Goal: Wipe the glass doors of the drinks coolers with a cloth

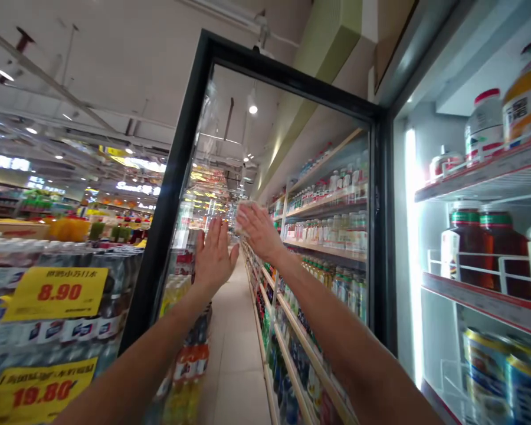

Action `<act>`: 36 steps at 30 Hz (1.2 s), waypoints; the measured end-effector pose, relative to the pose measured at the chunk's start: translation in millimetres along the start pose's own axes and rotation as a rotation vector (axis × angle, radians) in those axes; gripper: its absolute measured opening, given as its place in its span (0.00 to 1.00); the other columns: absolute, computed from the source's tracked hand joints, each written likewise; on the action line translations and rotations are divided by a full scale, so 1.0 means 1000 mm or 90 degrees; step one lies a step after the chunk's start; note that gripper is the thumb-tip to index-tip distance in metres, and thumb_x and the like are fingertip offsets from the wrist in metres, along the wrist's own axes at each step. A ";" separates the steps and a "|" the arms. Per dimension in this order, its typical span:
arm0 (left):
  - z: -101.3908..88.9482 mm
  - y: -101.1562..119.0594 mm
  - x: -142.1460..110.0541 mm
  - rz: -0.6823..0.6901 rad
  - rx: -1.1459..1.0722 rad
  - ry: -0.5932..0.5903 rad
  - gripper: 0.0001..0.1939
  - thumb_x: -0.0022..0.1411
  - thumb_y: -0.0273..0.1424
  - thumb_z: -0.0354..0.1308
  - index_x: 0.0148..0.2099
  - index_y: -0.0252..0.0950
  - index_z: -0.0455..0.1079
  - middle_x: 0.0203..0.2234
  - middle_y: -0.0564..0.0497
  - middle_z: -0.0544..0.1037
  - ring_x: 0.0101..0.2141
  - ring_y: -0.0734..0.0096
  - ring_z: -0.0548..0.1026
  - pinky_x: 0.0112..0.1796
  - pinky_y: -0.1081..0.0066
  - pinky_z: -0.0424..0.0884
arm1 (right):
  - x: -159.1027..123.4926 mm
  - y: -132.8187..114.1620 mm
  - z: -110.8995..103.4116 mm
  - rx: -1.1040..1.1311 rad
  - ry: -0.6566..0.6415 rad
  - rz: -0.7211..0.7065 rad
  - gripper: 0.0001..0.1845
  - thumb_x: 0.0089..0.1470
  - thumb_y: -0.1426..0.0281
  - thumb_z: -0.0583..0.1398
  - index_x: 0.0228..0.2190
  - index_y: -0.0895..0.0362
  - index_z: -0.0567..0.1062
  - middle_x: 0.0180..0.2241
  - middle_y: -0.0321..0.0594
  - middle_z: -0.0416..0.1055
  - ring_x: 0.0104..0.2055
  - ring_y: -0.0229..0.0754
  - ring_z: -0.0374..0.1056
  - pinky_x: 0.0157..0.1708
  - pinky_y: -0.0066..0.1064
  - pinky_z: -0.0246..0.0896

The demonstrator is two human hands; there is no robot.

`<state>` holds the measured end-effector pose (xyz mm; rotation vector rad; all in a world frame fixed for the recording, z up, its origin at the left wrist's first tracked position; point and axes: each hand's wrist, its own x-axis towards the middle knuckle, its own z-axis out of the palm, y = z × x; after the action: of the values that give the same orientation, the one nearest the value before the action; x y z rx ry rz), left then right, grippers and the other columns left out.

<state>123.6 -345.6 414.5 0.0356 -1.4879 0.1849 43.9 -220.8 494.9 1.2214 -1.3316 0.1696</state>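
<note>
Glass door (176,195), two hands (215,260) (261,233): left fingers (212,236) open, empty; right fingers (252,219) around one cloth (244,208)

left hand (215,255): flat on glass cooler door (292,118) | right hand (260,231): holds cloth (246,213) to same glass

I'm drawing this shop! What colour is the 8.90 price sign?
The sign is yellow with red numbers, in the head view.
</note>
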 end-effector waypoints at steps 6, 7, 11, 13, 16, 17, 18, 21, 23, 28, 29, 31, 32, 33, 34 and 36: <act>-0.010 -0.031 0.013 -0.011 0.007 0.005 0.30 0.62 0.38 0.44 0.63 0.32 0.46 0.61 0.39 0.52 0.62 0.59 0.46 0.58 0.52 0.44 | -0.044 0.054 -0.026 -0.056 0.096 0.250 0.26 0.52 0.75 0.50 0.54 0.52 0.60 0.61 0.39 0.52 0.64 0.41 0.40 0.60 0.45 0.41; -0.014 -0.039 0.017 -0.009 0.011 0.004 0.29 0.62 0.38 0.43 0.63 0.32 0.46 0.61 0.39 0.51 0.62 0.59 0.46 0.58 0.52 0.44 | -0.055 0.068 -0.032 -0.067 0.134 0.316 0.26 0.53 0.74 0.49 0.55 0.54 0.59 0.61 0.42 0.50 0.64 0.43 0.39 0.60 0.49 0.41; -0.028 -0.061 0.029 0.015 0.030 -0.028 0.29 0.63 0.37 0.41 0.63 0.31 0.45 0.61 0.39 0.52 0.62 0.61 0.46 0.58 0.55 0.46 | -0.052 0.083 -0.036 -0.074 0.233 0.486 0.27 0.53 0.72 0.49 0.56 0.58 0.58 0.62 0.49 0.45 0.64 0.51 0.37 0.58 0.56 0.40; -0.029 -0.063 0.029 0.025 0.034 -0.026 0.29 0.63 0.37 0.42 0.63 0.30 0.45 0.60 0.38 0.53 0.61 0.60 0.47 0.58 0.55 0.47 | -0.022 0.056 -0.027 -0.051 0.203 0.443 0.26 0.53 0.73 0.50 0.55 0.58 0.59 0.61 0.48 0.47 0.64 0.51 0.38 0.59 0.55 0.40; -0.029 -0.065 0.026 0.048 0.000 0.015 0.29 0.63 0.35 0.43 0.63 0.30 0.44 0.60 0.37 0.53 0.61 0.59 0.48 0.58 0.56 0.50 | 0.031 -0.010 -0.009 -0.005 0.058 0.158 0.23 0.55 0.73 0.50 0.53 0.57 0.62 0.60 0.41 0.52 0.64 0.49 0.41 0.60 0.50 0.41; -0.029 -0.066 0.025 0.060 -0.023 0.033 0.29 0.63 0.35 0.43 0.64 0.30 0.43 0.60 0.37 0.52 0.61 0.59 0.48 0.57 0.56 0.51 | 0.044 -0.031 -0.003 0.003 0.019 0.054 0.22 0.55 0.73 0.51 0.53 0.58 0.62 0.60 0.39 0.53 0.63 0.50 0.42 0.59 0.51 0.42; -0.031 -0.068 0.024 0.071 -0.049 0.052 0.29 0.63 0.34 0.43 0.64 0.31 0.42 0.61 0.37 0.51 0.61 0.59 0.48 0.57 0.56 0.52 | 0.053 -0.048 0.001 0.006 0.006 0.008 0.22 0.55 0.72 0.51 0.53 0.56 0.62 0.60 0.35 0.53 0.63 0.48 0.42 0.60 0.47 0.41; -0.037 -0.073 0.023 0.078 -0.110 0.075 0.29 0.64 0.33 0.41 0.64 0.32 0.40 0.61 0.39 0.48 0.61 0.60 0.48 0.57 0.57 0.53 | 0.056 -0.061 0.003 0.014 -0.006 -0.046 0.23 0.55 0.70 0.53 0.53 0.51 0.61 0.60 0.28 0.52 0.64 0.42 0.42 0.61 0.39 0.41; -0.042 -0.073 0.023 0.068 -0.121 0.062 0.29 0.64 0.33 0.41 0.64 0.35 0.38 0.62 0.41 0.47 0.61 0.61 0.47 0.58 0.58 0.53 | 0.045 -0.037 -0.005 0.014 0.012 0.005 0.23 0.56 0.72 0.50 0.54 0.53 0.61 0.60 0.34 0.53 0.64 0.42 0.43 0.61 0.43 0.41; -0.044 -0.066 0.023 0.054 -0.097 0.053 0.29 0.64 0.35 0.42 0.64 0.37 0.37 0.62 0.41 0.47 0.61 0.61 0.47 0.58 0.57 0.51 | 0.028 0.020 -0.023 -0.012 0.138 0.391 0.24 0.56 0.73 0.48 0.55 0.61 0.59 0.61 0.50 0.47 0.65 0.49 0.36 0.59 0.54 0.39; -0.043 -0.065 0.022 0.053 -0.084 0.051 0.30 0.64 0.35 0.42 0.64 0.37 0.38 0.62 0.41 0.47 0.61 0.60 0.47 0.58 0.57 0.50 | 0.026 0.013 -0.021 -0.011 0.137 0.394 0.25 0.56 0.73 0.48 0.55 0.60 0.59 0.62 0.48 0.47 0.65 0.49 0.35 0.60 0.53 0.38; -0.041 -0.065 0.022 0.052 -0.059 0.043 0.30 0.64 0.36 0.42 0.65 0.37 0.38 0.62 0.41 0.47 0.62 0.60 0.46 0.58 0.56 0.48 | 0.019 -0.014 -0.011 0.001 0.094 0.251 0.25 0.55 0.72 0.49 0.55 0.57 0.59 0.61 0.43 0.49 0.65 0.47 0.34 0.61 0.50 0.36; -0.040 -0.066 0.022 0.053 -0.049 0.037 0.30 0.64 0.36 0.42 0.65 0.37 0.38 0.63 0.42 0.46 0.62 0.60 0.45 0.58 0.56 0.47 | 0.013 -0.031 -0.005 0.008 0.063 0.145 0.26 0.54 0.72 0.50 0.56 0.56 0.58 0.61 0.41 0.49 0.65 0.46 0.34 0.62 0.49 0.36; -0.040 -0.067 0.022 0.057 -0.040 0.031 0.30 0.63 0.37 0.43 0.65 0.37 0.39 0.63 0.42 0.45 0.62 0.61 0.45 0.58 0.56 0.47 | 0.005 -0.045 0.001 0.013 0.033 0.042 0.27 0.53 0.71 0.51 0.56 0.54 0.57 0.62 0.38 0.49 0.65 0.45 0.33 0.62 0.48 0.35; -0.039 -0.068 0.022 0.060 -0.030 0.023 0.30 0.63 0.37 0.43 0.65 0.37 0.39 0.63 0.42 0.45 0.62 0.61 0.45 0.58 0.56 0.47 | -0.005 -0.054 0.004 0.015 0.009 -0.037 0.29 0.52 0.71 0.52 0.57 0.53 0.57 0.62 0.37 0.49 0.65 0.44 0.33 0.62 0.46 0.35; -0.039 -0.068 0.022 0.062 -0.005 0.005 0.31 0.63 0.38 0.43 0.65 0.37 0.39 0.63 0.42 0.46 0.62 0.61 0.44 0.58 0.56 0.47 | -0.029 -0.050 0.005 0.005 -0.003 -0.072 0.30 0.51 0.71 0.53 0.57 0.52 0.57 0.61 0.37 0.50 0.65 0.43 0.34 0.62 0.46 0.36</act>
<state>173.0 -404.8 438.8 -0.0436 -1.4841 0.2570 67.0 -230.3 442.0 1.3008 -1.2636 0.0912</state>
